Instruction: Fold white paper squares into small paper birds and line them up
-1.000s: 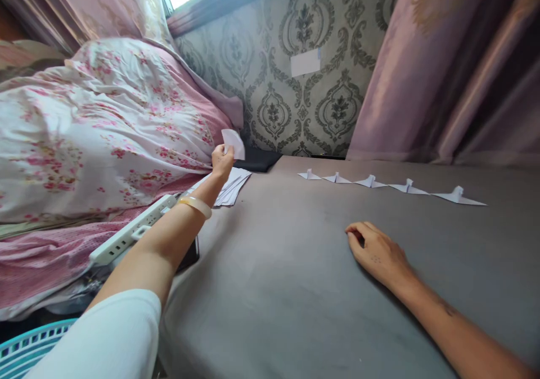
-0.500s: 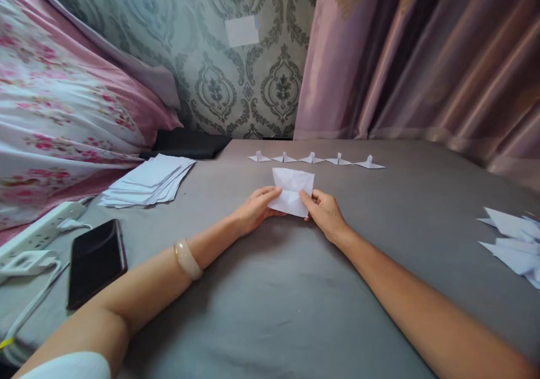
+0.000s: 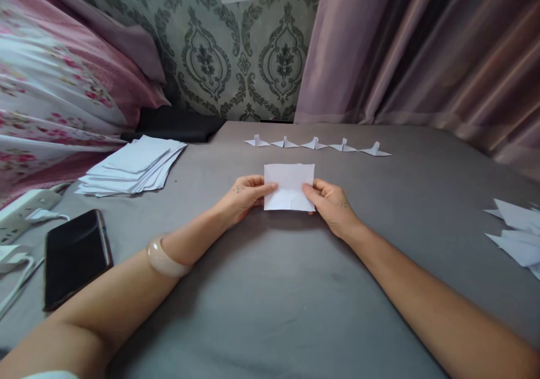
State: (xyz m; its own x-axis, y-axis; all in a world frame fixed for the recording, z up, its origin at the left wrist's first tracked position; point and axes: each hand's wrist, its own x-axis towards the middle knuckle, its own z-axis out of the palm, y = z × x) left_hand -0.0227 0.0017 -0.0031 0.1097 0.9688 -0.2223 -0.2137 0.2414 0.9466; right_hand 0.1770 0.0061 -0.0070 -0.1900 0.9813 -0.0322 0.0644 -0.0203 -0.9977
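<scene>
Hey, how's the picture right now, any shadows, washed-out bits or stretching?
Head view, lower left: soft shadow on the cover beside the left forearm; head view, centre: held paper pale, creases faint, left hand and right hand fairly sharp; head view, right: curtain soft, apparently lens-stretched.

1. Observed: white paper sheet [image 3: 289, 177], rectangular, opened out, faintly creased crosswise.
2. Pinched by fingers [image 3: 311, 193] at both side edges; broad face toward camera.
3. Located over grey cover [image 3: 253, 289]; cannot tell whether touching.
</scene>
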